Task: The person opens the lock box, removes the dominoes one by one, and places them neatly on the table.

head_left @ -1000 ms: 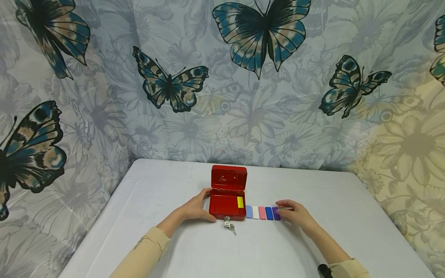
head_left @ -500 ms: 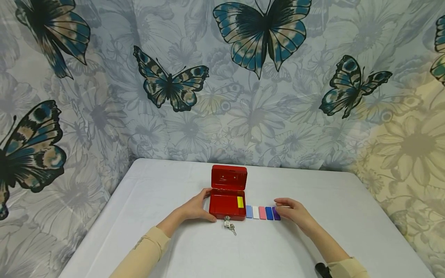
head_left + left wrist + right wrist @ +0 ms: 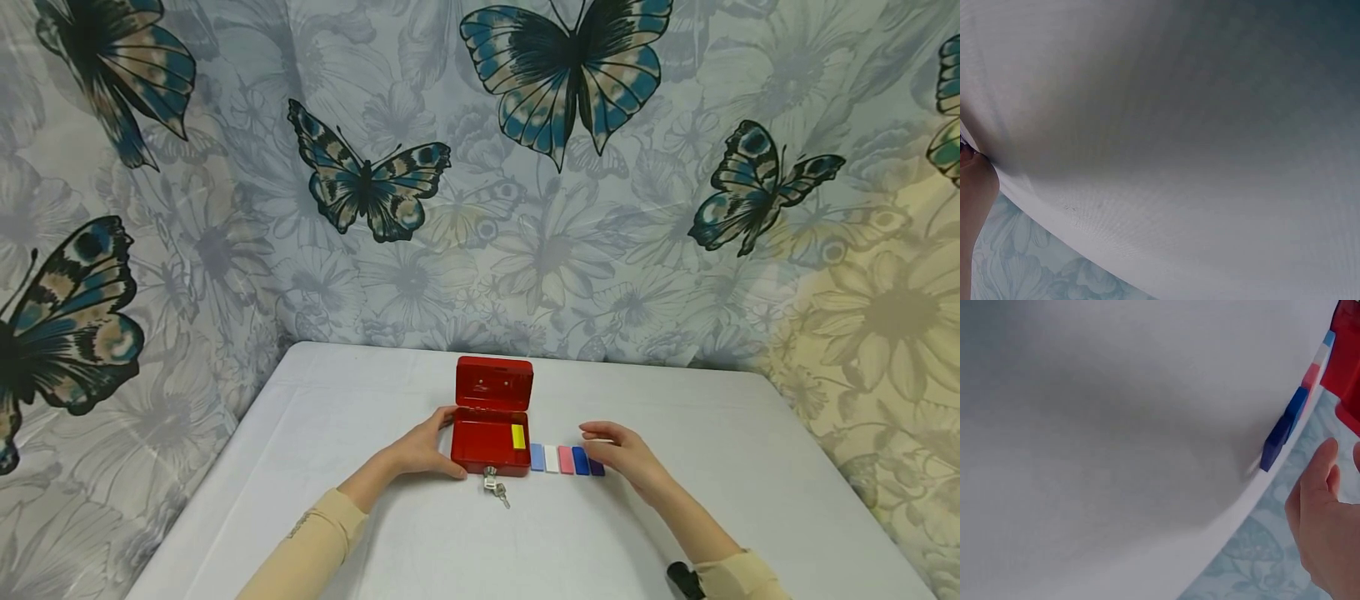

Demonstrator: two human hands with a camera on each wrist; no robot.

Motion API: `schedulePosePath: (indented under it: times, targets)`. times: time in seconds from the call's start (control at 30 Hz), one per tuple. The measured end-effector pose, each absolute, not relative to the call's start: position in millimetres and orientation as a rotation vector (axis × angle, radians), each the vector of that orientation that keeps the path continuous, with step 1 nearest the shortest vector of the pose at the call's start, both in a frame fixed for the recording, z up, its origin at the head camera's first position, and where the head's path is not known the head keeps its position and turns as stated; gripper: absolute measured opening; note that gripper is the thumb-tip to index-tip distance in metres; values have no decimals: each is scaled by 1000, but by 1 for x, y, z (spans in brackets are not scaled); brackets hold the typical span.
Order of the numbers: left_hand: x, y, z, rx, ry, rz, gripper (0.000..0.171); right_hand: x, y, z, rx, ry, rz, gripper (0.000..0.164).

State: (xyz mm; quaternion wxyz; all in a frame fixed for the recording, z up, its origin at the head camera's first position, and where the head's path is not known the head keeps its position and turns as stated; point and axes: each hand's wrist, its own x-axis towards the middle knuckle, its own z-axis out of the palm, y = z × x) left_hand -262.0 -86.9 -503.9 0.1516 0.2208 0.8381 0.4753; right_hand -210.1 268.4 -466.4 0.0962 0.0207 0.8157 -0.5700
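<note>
A red cash box stands with its lid raised, and a yellow block lies inside against its right wall. My left hand grips the box's left side, thumb at the front corner and fingers at the back corner. To the right of the box runs a row of flat blocks: light blue, white, pink, dark blue and purple. Over the row's right end hovers my right hand, fingers extended and holding nothing; it partly hides the purple block.
A lock with keys hangs at the front of the box. White cloth covers the table. Behind it and to the sides hangs a butterfly-patterned curtain.
My right hand has moved left and slightly away from me, from beside the purple block to over it. My left hand, the box and the blocks have stayed in place.
</note>
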Motion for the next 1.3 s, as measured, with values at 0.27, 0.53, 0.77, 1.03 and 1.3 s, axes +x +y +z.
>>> schedulePosePath:
  times: [0.27,0.53,0.77,1.03,1.3]
  targets:
    - [-263,-87,-505,627,2402,1358,101,-213,260,-465,-31,2434,-1667,44]
    - [-264,-87,-505,634,2406,1353,101,-218,246,-462,-11,2431,-1644,42]
    - [-263,-87,-505,637,2405,1355,101,-222,234,-459,-13,2441,-1649,40]
    - [-264,-87,-506,628,2403,1356,100,-225,223,-455,-59,2445,-1642,41]
    - [-263,-87,-506,626,2410,1347,101,-228,216,-454,-96,2481,-1600,38]
